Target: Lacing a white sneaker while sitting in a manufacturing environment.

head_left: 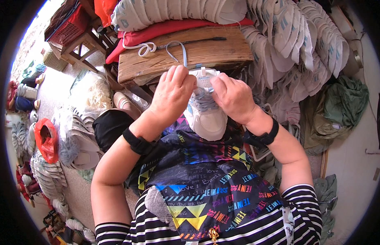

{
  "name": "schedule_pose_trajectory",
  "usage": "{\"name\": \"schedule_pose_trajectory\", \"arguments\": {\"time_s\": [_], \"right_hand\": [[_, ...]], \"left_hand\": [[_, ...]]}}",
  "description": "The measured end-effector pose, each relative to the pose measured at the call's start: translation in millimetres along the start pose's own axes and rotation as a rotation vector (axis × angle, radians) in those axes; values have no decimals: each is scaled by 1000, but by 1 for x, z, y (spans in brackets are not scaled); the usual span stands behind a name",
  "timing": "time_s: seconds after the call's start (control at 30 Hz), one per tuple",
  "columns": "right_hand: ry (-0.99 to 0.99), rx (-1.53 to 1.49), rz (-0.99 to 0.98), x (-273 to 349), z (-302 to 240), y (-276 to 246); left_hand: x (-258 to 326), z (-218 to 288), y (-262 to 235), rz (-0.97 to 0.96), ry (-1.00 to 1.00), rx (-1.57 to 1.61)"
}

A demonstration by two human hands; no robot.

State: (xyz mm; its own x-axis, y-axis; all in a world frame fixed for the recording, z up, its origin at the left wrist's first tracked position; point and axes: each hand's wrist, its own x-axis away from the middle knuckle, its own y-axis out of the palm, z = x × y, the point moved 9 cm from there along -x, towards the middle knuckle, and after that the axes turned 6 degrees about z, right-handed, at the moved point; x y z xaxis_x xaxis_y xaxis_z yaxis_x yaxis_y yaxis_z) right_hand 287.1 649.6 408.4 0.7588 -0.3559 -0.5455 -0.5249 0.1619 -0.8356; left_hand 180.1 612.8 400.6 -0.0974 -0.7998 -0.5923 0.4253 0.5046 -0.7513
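A white and light blue shoe upper (206, 118) lies toe toward me against my apron, its lacing rows and tongue between my hands. My left hand (172, 90) is closed at the left eyelet edge, pinching a light blue shoelace (184, 52) whose loose length loops up over the bench. Opposite it, my right hand (235, 98) has thumb and fingers pinched on the upper's right edge beside the tongue. Any lace within those fingers is hidden.
A wooden bench (157, 65) stands just beyond, carrying a thin dark tool (194, 42), a white cord (146, 50) and a red cloth (157, 36). Stacked shoe uppers (280, 41) rise behind and right. Bagged pieces (94, 96) and a red bag (45, 139) lie left.
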Motion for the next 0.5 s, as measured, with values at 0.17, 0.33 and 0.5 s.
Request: {"name": "schedule_pose_trajectory", "arguments": {"time_s": [0.17,0.33,0.5], "right_hand": [[272,-430,145,13,18,-1],[682,-1243,161,33,38,11],[707,-1379,92,29,45,5]], "left_hand": [[6,-13,-31,7,-8,-109],[21,-38,-71,61,-114,-205],[34,-47,-87,61,-162,-253]]}}
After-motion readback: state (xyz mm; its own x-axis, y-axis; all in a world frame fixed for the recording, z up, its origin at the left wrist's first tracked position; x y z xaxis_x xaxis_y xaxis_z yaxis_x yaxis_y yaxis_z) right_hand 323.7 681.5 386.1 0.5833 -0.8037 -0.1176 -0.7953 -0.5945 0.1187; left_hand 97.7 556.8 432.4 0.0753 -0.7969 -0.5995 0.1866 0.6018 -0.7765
